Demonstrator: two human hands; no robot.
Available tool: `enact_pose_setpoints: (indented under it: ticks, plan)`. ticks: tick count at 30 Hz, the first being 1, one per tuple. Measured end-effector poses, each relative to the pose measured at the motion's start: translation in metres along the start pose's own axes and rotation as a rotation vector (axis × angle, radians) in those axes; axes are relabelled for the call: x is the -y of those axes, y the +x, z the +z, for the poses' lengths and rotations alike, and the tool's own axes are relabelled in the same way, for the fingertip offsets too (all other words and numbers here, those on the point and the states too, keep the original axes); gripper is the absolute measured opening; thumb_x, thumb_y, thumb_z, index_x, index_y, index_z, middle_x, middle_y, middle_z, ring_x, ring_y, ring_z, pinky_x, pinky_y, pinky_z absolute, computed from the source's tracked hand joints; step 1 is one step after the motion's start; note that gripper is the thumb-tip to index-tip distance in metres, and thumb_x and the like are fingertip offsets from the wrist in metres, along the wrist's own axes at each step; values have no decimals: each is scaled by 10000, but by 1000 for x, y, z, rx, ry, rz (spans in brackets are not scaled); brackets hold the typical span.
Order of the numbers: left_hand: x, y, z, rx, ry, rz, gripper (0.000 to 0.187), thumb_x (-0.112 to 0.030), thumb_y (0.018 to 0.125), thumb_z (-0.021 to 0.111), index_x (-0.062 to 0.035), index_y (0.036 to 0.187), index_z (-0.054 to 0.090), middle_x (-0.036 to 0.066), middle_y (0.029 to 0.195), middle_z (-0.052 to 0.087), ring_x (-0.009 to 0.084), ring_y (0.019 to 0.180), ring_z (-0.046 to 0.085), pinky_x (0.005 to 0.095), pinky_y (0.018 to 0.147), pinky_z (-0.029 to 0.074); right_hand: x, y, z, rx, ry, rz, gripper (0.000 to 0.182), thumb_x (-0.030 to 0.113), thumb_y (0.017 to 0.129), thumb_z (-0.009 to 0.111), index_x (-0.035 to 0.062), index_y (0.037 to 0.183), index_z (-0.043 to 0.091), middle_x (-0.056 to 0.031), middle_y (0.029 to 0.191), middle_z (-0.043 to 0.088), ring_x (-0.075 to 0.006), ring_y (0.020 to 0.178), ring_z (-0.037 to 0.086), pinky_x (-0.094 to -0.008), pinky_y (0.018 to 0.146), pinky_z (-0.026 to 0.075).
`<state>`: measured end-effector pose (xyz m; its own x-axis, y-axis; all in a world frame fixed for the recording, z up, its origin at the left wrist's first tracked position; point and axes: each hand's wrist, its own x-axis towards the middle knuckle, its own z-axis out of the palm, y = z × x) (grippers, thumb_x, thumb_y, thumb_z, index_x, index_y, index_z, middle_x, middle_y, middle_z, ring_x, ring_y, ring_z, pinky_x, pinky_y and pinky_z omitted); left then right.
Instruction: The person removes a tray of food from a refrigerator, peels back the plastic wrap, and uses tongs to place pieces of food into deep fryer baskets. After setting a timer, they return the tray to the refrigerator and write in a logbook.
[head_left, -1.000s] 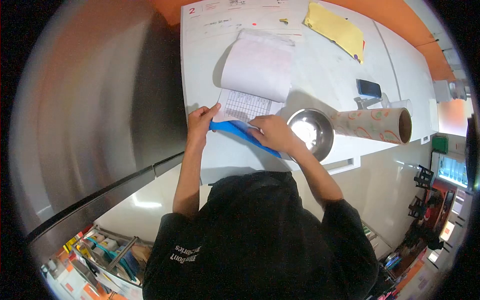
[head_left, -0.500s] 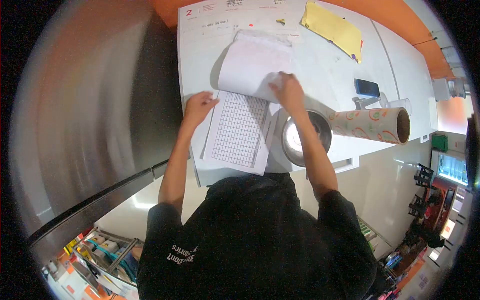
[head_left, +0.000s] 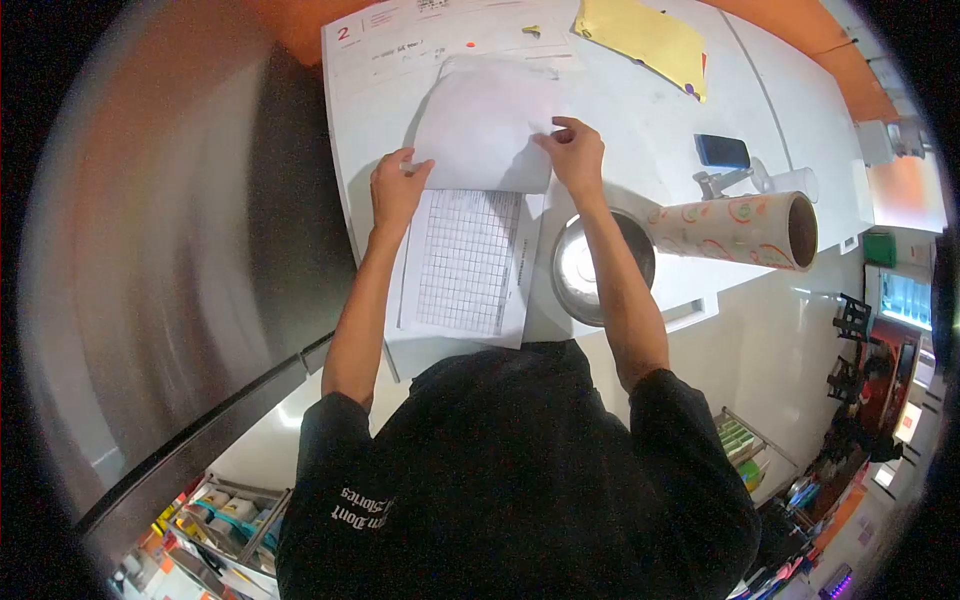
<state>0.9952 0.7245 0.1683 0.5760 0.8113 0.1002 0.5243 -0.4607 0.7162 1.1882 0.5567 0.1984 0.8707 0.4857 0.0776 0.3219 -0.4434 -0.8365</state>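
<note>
A stack of papers with a printed grid (head_left: 462, 265) lies on the white table (head_left: 640, 120). Its upper sheets (head_left: 482, 125) are folded back, showing a blank side. At the left edge of these turned sheets, my left hand (head_left: 398, 185) pinches the paper between thumb and fingers. My right hand (head_left: 573, 155) grips their right edge, thumb and forefinger at the paper. A round metal bowl (head_left: 577, 272) stands beside the stack, partly under my right forearm.
A large patterned roll (head_left: 735, 230) lies right of the bowl, near a dark phone (head_left: 722, 151) and a clear cup (head_left: 798, 184). Yellow paper (head_left: 645, 42) lies at the back. A big metallic surface (head_left: 190, 230) borders the table's left side.
My left hand has moved up to the turned sheets' left edge. My right hand has shifted slightly up at their right edge, and the sheets now look flatter. The view has shifted slightly.
</note>
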Motion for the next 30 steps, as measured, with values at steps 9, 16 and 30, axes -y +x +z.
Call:
enact_pose_setpoints:
  ticks: [9, 16, 30]
  plan:
    - [-6, 9, 1, 32, -186, -77, 474, -256, 713, 705, 37, 1062, 573, 195, 1017, 598, 280, 889, 603, 365, 808, 462, 6, -10, -11, 21, 90, -49, 201, 130, 692, 705, -31, 798, 652, -142, 684, 648, -164, 574, 613, -269, 559, 480]
    - [-26, 21, 9, 82, -36, 182, 469, -206, 718, 696, 43, 1089, 553, 196, 1096, 567, 308, 1043, 537, 365, 895, 420, 3, -15, -14, 141, 256, -70, 206, 118, 734, 676, -37, 864, 641, -125, 721, 652, -152, 634, 608, -270, 594, 480]
    - [-130, 18, -48, 397, 475, 996, 309, -131, 750, 628, -116, 1054, 577, 48, 1156, 528, 208, 1212, 383, 488, 1048, 205, 16, -35, -17, 498, 336, -172, 149, 117, 748, 680, -15, 811, 648, -75, 644, 619, -101, 588, 536, -257, 557, 448]
